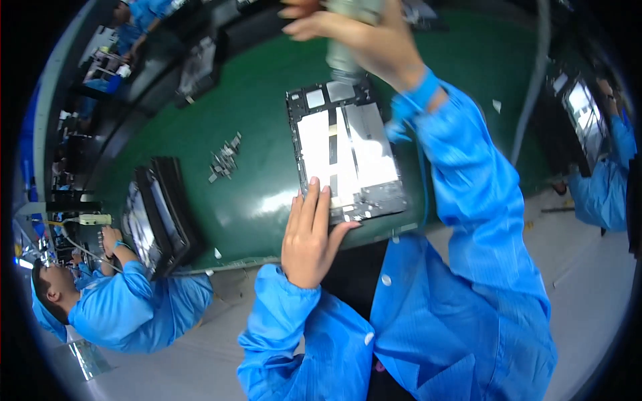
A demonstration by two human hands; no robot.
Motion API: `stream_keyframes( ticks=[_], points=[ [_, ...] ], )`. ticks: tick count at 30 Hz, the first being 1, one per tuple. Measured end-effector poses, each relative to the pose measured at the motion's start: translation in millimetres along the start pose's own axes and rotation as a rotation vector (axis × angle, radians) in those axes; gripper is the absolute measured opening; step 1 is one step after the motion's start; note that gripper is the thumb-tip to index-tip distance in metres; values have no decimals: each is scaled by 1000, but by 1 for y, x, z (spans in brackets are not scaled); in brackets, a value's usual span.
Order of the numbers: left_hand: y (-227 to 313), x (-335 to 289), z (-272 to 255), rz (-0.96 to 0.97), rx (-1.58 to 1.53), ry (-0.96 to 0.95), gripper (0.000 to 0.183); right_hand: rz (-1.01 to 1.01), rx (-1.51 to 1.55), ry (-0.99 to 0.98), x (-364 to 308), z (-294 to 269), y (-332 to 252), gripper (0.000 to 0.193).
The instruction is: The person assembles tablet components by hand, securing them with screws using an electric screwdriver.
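An opened tablet (344, 157) lies on the green table, its silvery battery plates and black frame facing up. My left hand (307, 234) rests on its near left corner, fingers stretched out flat and thumb along the near edge. Above the tablet's far edge, my right hand (364, 37) is wrapped round a pale, thick-bodied electric screwdriver (344, 60) held upright. Motion blurs both this hand and the tool. The screwdriver's lower end is over the far right part of the tablet; whether it touches cannot be made out.
Small metal parts (226, 158) lie in a pile left of the tablet. Several dark tablet shells (160, 214) lean together at the left. A grey cable (533, 87) runs down the right side. A co-worker (120, 307) sits at the left; another person's sleeve (598, 194) shows at the right.
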State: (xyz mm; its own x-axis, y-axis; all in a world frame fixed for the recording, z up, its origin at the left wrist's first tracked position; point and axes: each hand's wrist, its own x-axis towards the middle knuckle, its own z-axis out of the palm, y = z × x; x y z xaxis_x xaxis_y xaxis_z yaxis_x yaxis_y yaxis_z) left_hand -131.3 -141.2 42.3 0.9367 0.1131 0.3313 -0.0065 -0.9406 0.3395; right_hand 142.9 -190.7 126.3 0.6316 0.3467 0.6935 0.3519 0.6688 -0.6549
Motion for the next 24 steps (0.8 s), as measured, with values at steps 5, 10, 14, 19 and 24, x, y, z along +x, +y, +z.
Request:
stream_keyframes(
  ticks=[5,10,14,19,24],
  points=[
    [-85,111,36,96,142,66,57,172,-224,343,-30,-105,-66,24],
    [-181,219,65,128,211,194,52,215,-426,554,-44,-162,-97,27],
    [-230,264,68,35,103,133,57,180,-474,641,-50,-188,-111,29],
    [-196,289,59,121,344,445,56,273,-502,551,-56,-180,-98,28],
    [-89,378,114,-105,-263,334,55,348,-548,481,-50,-159,-87,28]
  ],
)
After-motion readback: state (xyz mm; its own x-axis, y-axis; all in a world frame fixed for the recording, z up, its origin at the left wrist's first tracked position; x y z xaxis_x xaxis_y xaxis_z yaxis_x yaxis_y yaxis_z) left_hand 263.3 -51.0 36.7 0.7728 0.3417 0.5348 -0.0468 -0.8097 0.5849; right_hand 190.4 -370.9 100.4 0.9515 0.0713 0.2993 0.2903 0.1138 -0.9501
